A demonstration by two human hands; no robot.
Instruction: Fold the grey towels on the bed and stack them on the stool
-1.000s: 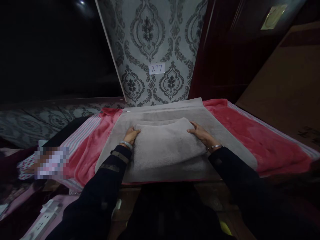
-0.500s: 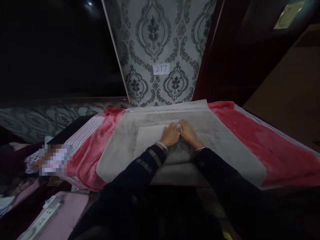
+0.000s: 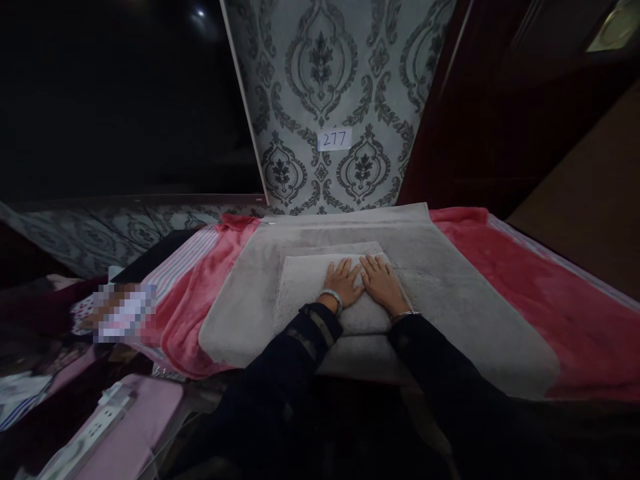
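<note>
A folded light grey, fluffy cloth (image 3: pixel 305 280) lies on a larger grey mat (image 3: pixel 450 313) at the centre. My left hand (image 3: pixel 343 281) rests flat on the folded cloth with its fingers apart. Close beside it, my right hand (image 3: pixel 384 283) lies palm down on the same cloth, fingers stretched toward the wall. Both hands wear bracelets and hold nothing. Beneath the mat, a pink-red blanket (image 3: pixel 520 267) shows on both sides.
A patterned wall with a paper marked 277 (image 3: pixel 335 139) stands behind. At the upper left is a dark screen (image 3: pixel 125 100). A white power strip (image 3: pixel 95 427) lies on a pink surface (image 3: pixel 150 407) at the lower left. Dark red panelling rises at the right.
My hands have gone from bent fingers close together on the cloth to lying flat with fingers spread. The folded cloth's top now looks flatter. The view has shifted slightly.
</note>
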